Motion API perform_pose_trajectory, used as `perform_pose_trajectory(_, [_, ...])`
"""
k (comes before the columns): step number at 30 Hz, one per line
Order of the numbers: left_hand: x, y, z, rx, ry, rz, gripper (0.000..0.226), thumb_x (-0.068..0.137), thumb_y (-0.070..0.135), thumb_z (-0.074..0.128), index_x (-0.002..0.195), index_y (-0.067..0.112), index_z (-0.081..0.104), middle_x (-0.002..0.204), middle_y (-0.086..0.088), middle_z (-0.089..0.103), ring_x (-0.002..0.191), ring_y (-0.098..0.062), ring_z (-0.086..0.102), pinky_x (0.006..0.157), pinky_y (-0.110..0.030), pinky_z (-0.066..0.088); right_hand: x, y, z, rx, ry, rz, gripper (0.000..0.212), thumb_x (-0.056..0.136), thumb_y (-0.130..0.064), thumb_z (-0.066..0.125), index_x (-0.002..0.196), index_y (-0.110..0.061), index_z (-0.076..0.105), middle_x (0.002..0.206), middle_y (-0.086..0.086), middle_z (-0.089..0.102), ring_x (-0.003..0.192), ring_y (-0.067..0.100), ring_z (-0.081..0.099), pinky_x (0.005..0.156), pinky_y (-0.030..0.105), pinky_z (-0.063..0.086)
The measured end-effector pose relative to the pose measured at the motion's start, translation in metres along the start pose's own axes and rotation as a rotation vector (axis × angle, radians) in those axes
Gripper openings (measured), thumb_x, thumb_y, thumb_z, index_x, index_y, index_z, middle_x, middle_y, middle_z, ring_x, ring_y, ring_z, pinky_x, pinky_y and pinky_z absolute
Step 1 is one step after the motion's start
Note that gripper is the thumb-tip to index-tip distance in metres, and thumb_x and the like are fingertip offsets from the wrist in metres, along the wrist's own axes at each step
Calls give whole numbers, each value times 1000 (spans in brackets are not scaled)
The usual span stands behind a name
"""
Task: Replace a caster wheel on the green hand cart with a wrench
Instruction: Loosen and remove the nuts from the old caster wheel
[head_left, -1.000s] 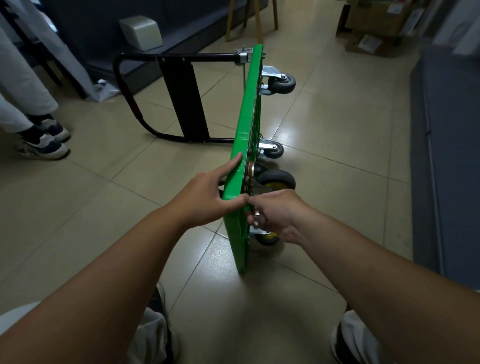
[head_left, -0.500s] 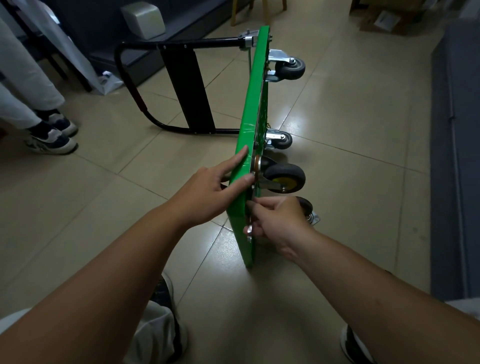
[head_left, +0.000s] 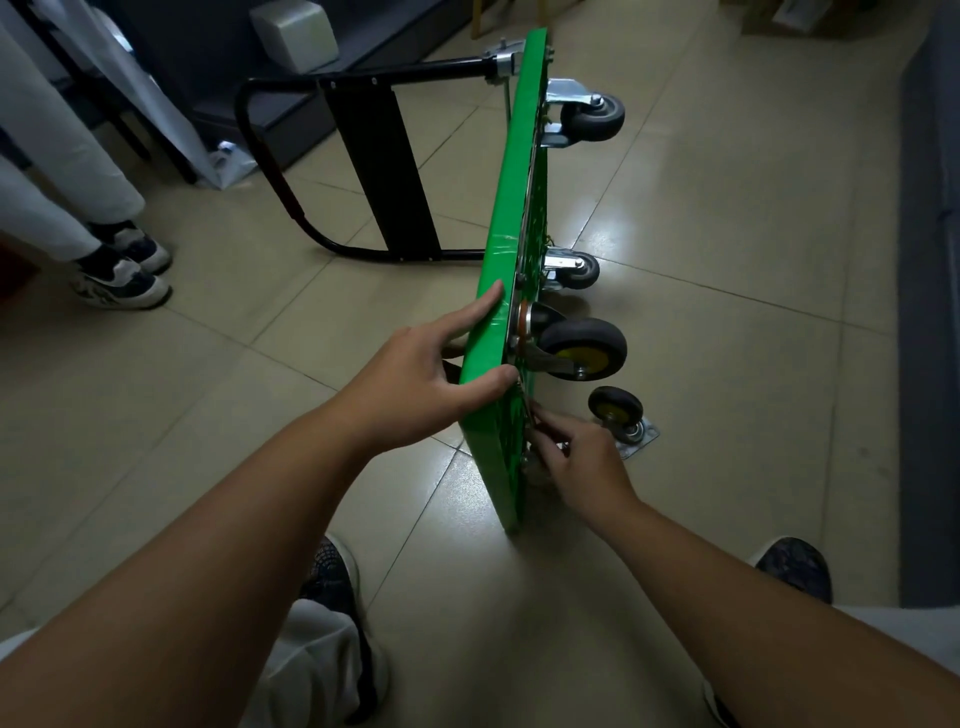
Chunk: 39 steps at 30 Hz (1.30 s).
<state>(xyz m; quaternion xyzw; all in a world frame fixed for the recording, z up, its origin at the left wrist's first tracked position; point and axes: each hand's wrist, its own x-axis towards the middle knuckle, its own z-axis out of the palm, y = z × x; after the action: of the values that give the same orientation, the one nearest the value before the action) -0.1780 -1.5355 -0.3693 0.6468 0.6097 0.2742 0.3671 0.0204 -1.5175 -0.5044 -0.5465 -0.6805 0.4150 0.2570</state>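
The green hand cart (head_left: 511, 249) stands on its long edge on the tiled floor, wheels facing right. My left hand (head_left: 431, 374) grips its upper edge, thumb and fingers on either side of the deck. Low on the underside, my right hand (head_left: 576, 462) pinches a small metal fastener (head_left: 529, 415) with curled fingertips. Three casters are mounted: a large yellow-hubbed caster (head_left: 582, 345) and two grey casters (head_left: 592, 117) (head_left: 574, 267). A loose caster with its mounting plate (head_left: 621, 415) lies on the floor just right of my right hand. No wrench is visible.
The cart's black folding handle (head_left: 374, 166) sticks out to the left. Another person's legs and shoes (head_left: 122, 270) stand at far left. A dark bench (head_left: 930, 312) runs along the right. My own shoes (head_left: 332, 577) are near the cart's near end.
My right hand has drawn lower along the underside. The loose caster, half hidden behind that hand before, now lies apart on the floor. The left hand keeps its grip.
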Motion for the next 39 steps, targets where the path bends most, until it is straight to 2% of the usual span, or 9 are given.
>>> perform_pose_trajectory(4, [1,1,-2,1,-16,-20,89,76,61,67,154,55,25,156,-5,46,129,-24,59,82,-43,64,-12,-3,-9,-78,-99,6,33,93,-21,68,126,-26,69,101,-5,74,90,10,67,88,33,56])
perform_pose_trajectory(6, [3,1,-2,22,-11,-6,87,80,59,69,155,54,25,157,-4,45,131,-23,56,83,-42,64,-24,-9,-21,-40,-150,51,37,93,-15,69,129,-18,67,83,3,72,70,11,66,71,18,54])
perform_pose_trajectory(11, [2,-2,0,24,8,13,80,89,47,72,155,54,26,157,-1,45,133,-21,55,86,-43,63,-26,-60,-44,600,-42,408,30,95,-5,64,125,-11,63,74,14,70,54,17,64,53,27,54])
perform_pose_trajectory(14, [0,-1,1,36,14,16,80,90,46,71,156,54,25,159,0,42,136,-20,52,86,-42,63,-22,-88,-53,771,-23,531,21,95,-9,66,113,1,68,66,9,67,49,14,60,42,21,46])
perform_pose_trajectory(17, [-2,3,0,64,22,26,79,92,48,68,156,52,22,159,1,42,133,-14,50,88,-38,62,-19,-102,-54,860,-55,568,20,94,-9,66,109,5,68,64,9,65,49,14,57,47,21,45])
perform_pose_trajectory(24, [-2,5,0,55,-16,15,83,82,66,54,157,52,21,154,-3,49,133,-17,55,97,-41,58,-13,-101,-56,748,-145,599,19,95,-13,64,110,-2,68,66,7,66,51,13,58,43,21,43])
perform_pose_trajectory(30, [2,-2,0,25,-4,18,58,96,74,32,152,60,25,157,-2,46,118,-21,64,97,-46,57,-9,-112,-58,796,-195,564,12,94,-11,66,101,-2,68,67,9,66,49,12,57,51,19,42])
perform_pose_trajectory(33, [-1,2,1,54,-1,7,62,95,76,33,154,58,23,160,-1,42,131,-22,56,101,-46,55,-11,-110,-54,765,-190,529,14,95,-8,65,103,1,70,68,12,66,51,15,55,45,19,44])
perform_pose_trajectory(39, [-2,1,0,112,-34,10,84,86,68,59,157,56,14,161,-2,40,127,-19,59,91,-44,60,-26,-56,-23,326,-113,292,30,94,-24,68,124,-29,68,86,0,77,68,18,73,79,46,61])
